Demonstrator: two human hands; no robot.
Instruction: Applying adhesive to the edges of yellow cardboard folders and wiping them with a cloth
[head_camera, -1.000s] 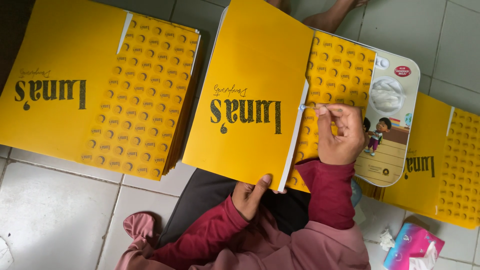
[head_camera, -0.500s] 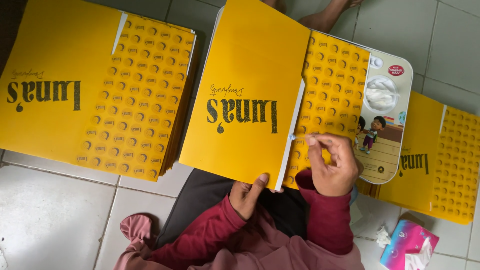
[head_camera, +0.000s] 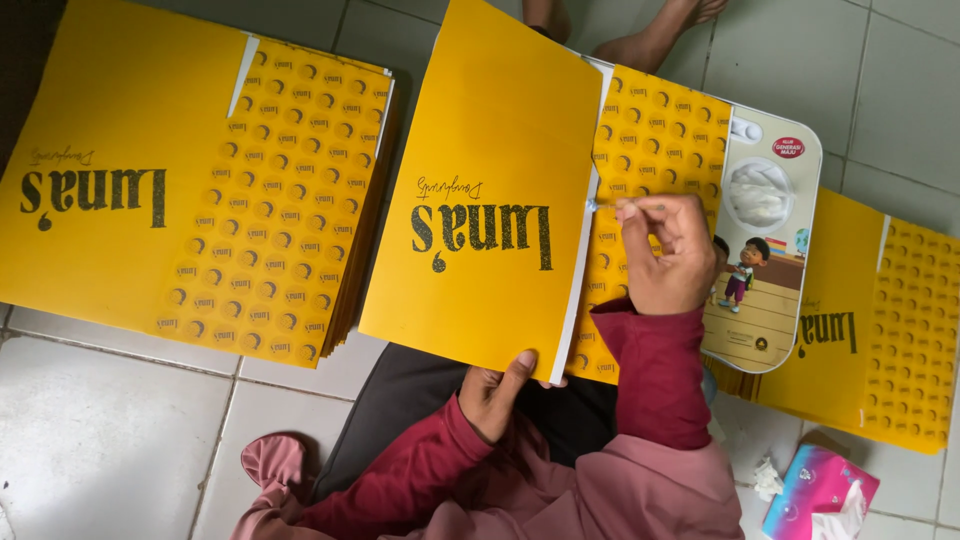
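A yellow folded card sheet (head_camera: 480, 190) with black lettering lies across the person's lap, its near edge gripped between thumb and curled fingers of the left hand (head_camera: 495, 392). The right hand (head_camera: 668, 255) rests on the sheet's dotted yellow flap (head_camera: 650, 140), fingertips pinched narrowly on a thin white strip (head_camera: 592, 205) at the fold. Under that flap sits a rounded tray (head_camera: 765, 250) with a cartoon picture and a small red oval label. A stack of matching yellow sheets (head_camera: 190, 190) lies to the left, another stack (head_camera: 880, 320) to the right. A pink tissue pack (head_camera: 818, 492) lies on the tiled floor (head_camera: 110, 430).
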